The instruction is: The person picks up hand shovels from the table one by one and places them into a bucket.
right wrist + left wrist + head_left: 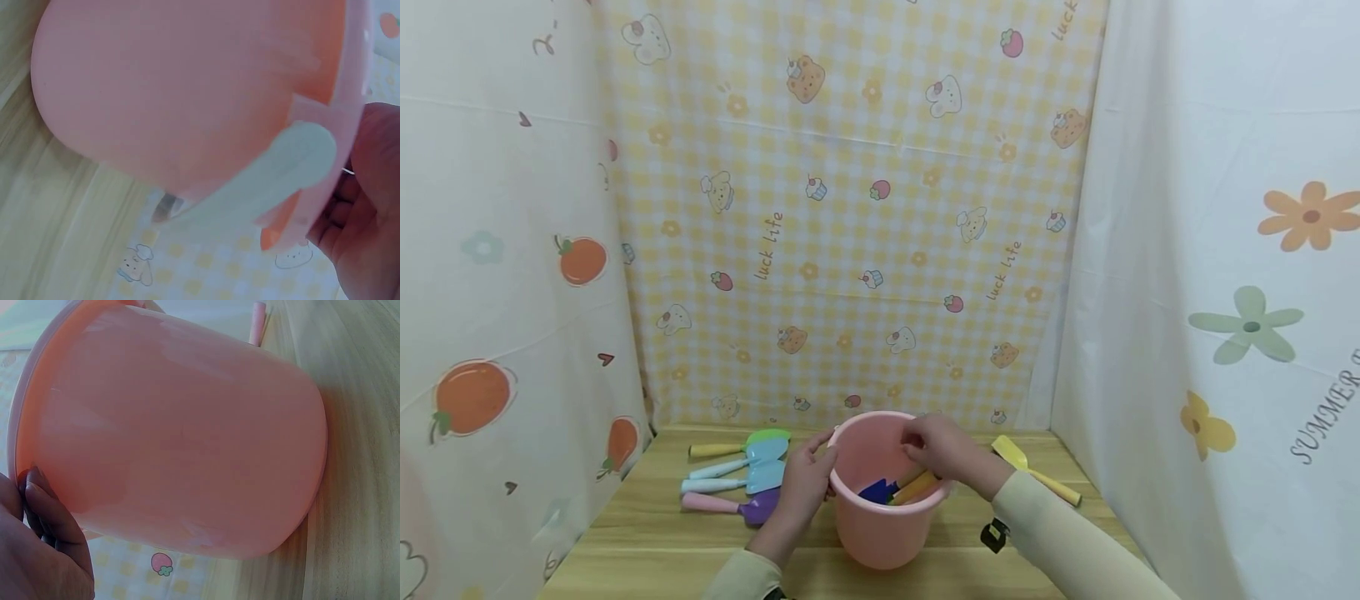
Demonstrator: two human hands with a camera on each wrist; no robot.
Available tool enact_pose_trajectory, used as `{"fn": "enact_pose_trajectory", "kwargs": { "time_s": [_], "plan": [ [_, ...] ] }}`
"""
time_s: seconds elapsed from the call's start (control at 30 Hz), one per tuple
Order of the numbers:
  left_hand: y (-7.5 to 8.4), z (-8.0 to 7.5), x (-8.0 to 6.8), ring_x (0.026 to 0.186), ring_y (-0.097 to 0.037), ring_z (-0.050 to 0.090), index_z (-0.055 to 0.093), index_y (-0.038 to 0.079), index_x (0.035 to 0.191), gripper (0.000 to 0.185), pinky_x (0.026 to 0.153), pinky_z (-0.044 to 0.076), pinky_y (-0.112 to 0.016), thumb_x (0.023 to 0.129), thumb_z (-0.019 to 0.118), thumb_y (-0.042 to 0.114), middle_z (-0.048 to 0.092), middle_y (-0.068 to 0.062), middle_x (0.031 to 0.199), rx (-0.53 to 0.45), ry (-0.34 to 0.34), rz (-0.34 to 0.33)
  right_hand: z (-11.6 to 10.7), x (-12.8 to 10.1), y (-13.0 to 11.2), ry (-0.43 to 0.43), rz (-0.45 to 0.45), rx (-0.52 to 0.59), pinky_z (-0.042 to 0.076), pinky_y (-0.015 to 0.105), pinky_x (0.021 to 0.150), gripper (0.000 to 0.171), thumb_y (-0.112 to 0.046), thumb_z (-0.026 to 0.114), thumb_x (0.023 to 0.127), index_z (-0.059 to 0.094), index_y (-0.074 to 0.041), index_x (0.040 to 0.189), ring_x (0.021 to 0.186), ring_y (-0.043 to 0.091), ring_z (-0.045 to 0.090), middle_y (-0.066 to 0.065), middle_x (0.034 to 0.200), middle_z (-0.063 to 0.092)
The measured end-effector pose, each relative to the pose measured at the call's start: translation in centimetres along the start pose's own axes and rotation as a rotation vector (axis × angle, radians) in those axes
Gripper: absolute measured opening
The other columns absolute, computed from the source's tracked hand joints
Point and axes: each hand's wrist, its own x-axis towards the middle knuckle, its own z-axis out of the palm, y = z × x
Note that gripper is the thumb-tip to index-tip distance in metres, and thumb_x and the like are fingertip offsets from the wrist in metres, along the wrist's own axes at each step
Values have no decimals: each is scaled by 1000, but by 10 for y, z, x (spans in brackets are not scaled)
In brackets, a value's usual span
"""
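A pink bucket stands upright on the wooden table. My left hand grips its rim on the left side; in the left wrist view, the fingers of my left hand curl beneath the rim's edge. My right hand reaches over the right side of the rim with its fingers bent down into the mouth. The rim partly covers the right hand in the right wrist view, so whether it holds anything is unclear. Inside the bucket lie a dark blue shovel and an orange-yellow handle.
Left of the bucket, toy shovels lie in a row: green, light blue, another light blue and purple. A yellow shovel lies to the right. The bucket's white handle hangs down. Patterned cloths enclose the table.
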Motion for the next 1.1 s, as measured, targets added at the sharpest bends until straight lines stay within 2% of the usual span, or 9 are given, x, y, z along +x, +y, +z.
{"fn": "enact_pose_trajectory", "kwargs": {
  "time_s": [0.13,0.33,0.53,0.7,0.93,1.1],
  "plan": [
    [0,0,0,53,-16,59,63,9,156,46,52,54,-28,112,63,24,58,-3,61,4,1,-7,-6,-7,6,55,21,40,56,30,68,6,-11,75,106,81,-9,106,79,10,62,-8,89,68],
    [1,-1,-1,52,-16,59,64,7,155,46,51,53,-29,111,64,23,58,-3,61,-6,3,7,-16,-22,18,148,60,150,55,28,63,9,-15,72,109,79,-15,102,73,9,61,-6,86,69],
    [0,-1,-1,53,-17,59,64,8,155,46,52,53,-28,112,63,23,58,-3,62,-9,-3,9,-22,-36,38,231,80,233,52,30,62,13,-14,69,110,77,-13,100,71,12,59,2,86,72],
    [-1,-1,0,55,-18,60,64,11,156,45,53,54,-28,113,63,24,59,-4,63,-2,-1,-7,-21,-47,57,292,164,254,52,29,61,14,-14,71,109,76,-16,97,69,12,58,-6,82,67],
    [-2,-1,1,55,-18,60,64,11,156,45,53,54,-27,112,61,23,60,-5,63,-6,-5,-8,-22,-68,77,364,293,247,51,31,62,15,-15,69,111,76,-13,98,72,15,60,-3,86,69],
    [-2,-2,0,54,-16,59,64,10,156,46,53,53,-27,112,62,22,59,-3,62,-20,-7,-1,-22,-80,95,405,376,241,55,32,70,13,-12,67,110,74,-9,100,77,16,63,0,89,71]
  ]
}}
